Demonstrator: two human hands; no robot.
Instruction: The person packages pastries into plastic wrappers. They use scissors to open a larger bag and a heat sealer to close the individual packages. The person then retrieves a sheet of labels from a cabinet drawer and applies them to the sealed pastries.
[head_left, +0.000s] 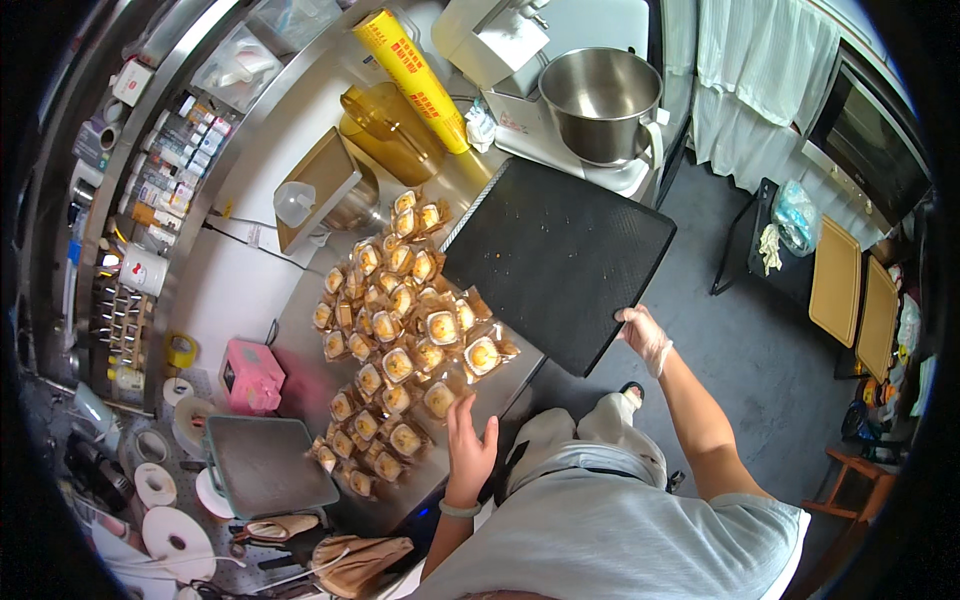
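A black baking tray (559, 255) with scattered crumbs slants off the steel counter (517, 375) over the floor. In a clear thin glove, my right hand (646, 339) grips its near right corner. My left hand (469, 450), with a band at its wrist, is spread at the counter's near side. Its fingertips are beside a wrapped pastry (440, 400); I cannot tell whether they touch. Many individually wrapped small cakes with yellow tops (399, 300) lie in a broad pile left of the tray, one (481, 355) close by the tray's edge.
Behind the tray stand a stand mixer's steel bowl (600, 105), a yellow cling-film box (412, 79) and an amber plastic container (390, 135). A pink device (251, 376) and a dark rectangular pan (270, 465) border the pile. Gold trays (835, 281) stand at right.
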